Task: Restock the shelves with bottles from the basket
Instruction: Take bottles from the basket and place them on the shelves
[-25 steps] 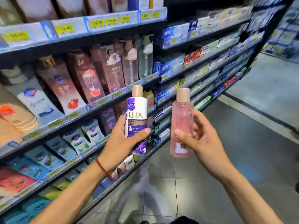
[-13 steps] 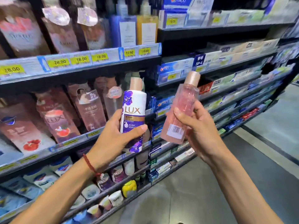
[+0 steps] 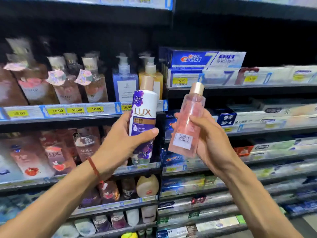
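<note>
Looking through the head camera, we see two bare arms raised in front of the stocked shelves [image 3: 56,117]. The left hand [image 3: 118,143] grips a white and purple LUX bottle [image 3: 144,117], thumb clamped across the front label and the other fingers curled behind it. We find this bottle upright, its gold cap in front of a yellow pump bottle [image 3: 158,81] on the upper shelf. A red cord bracelet [image 3: 94,167] circles the left wrist.

Just beside it, apart from the first bottle, the right hand [image 3: 212,141] holds a clear pink bottle [image 3: 186,124], tilted with its gold cap leaning to the right. The fingers wrap round its back and the thumb presses its side; a white barcode sticker [image 3: 183,139] faces us.

Behind the hands we make out brown and pink pump bottles [image 3: 66,86], a blue pump bottle [image 3: 125,83], yellow price tags [image 3: 76,110] along the shelf rail, and Crest toothpaste boxes [image 3: 205,59] stacked to the right. Lower shelves are blurred.
</note>
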